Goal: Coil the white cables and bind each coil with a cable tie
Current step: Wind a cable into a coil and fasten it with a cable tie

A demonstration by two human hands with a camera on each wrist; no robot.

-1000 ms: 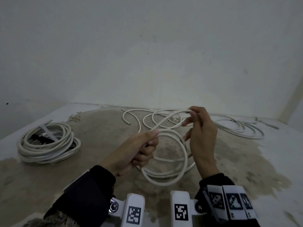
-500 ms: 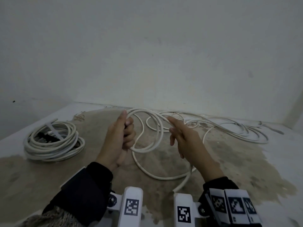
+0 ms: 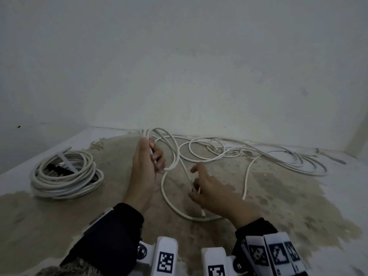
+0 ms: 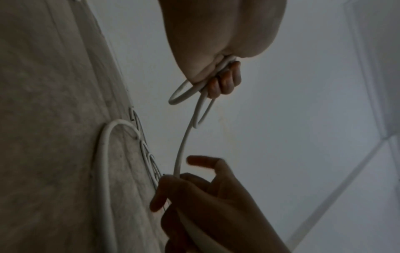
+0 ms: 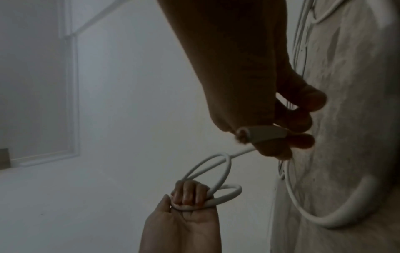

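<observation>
Left hand [image 3: 146, 172] raised above the floor [image 3: 119, 216], fingers [image 4: 227, 80] curled tight round a few small loops of white cable [image 3: 173, 154]; loops standing out past the knuckles, plain in both wrist views. From that fist, one strand running down and toward the right hand [image 3: 211, 194], passing through its palm. Right hand lower and nearer the floor, thumb and lower fingers [image 5: 301, 123] curled round the strand, index finger lifted off and loosely extended. Below the right hand, the cable sweeping in a wide arc across the stained floor, its cut end lying just beside the wrist. Farther back, near the wall [image 3: 199, 66], more loose white cable [image 3: 278, 156] sprawled in open loops over to the right. Well apart on the left, a finished coil [image 3: 65, 176] resting flat on the floor, a pale cable tie [image 3: 65, 160] across it. Dark sleeves [image 3: 111, 236] on both forearms, wrist mounts with printed markers [image 3: 165, 261] at the bottom edge of the head view.
</observation>
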